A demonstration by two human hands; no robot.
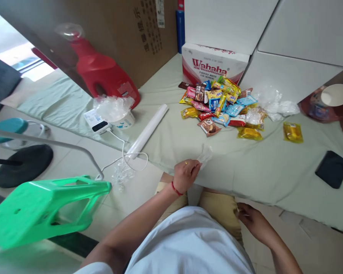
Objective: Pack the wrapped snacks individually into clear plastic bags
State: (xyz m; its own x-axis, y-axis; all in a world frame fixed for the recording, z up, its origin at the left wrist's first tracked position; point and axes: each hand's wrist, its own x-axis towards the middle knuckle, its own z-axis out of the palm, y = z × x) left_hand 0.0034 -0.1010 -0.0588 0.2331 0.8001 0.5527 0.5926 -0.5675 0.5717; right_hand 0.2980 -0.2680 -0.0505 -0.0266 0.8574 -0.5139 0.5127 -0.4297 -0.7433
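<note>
My left hand [185, 175] is closed in a pinch on a small clear plastic bag [205, 155] at the near edge of the pale green cloth [263, 167]. My right hand [250, 220] rests low by my knee in tan trousers, fingers curled; what they hold, if anything, is hidden. A heap of wrapped snacks [217, 104] lies farther back on the cloth. One yellow packet [293, 132] sits apart to the right, beside crumpled clear bags [274, 102].
A Wahaha carton [214, 62] and white boxes stand behind the heap. A red jug [103, 72], a white tube [148, 131], a small device with a cable [98, 123], a black phone [332, 169], a paper cup [335, 95] and a green stool [42, 207] are around.
</note>
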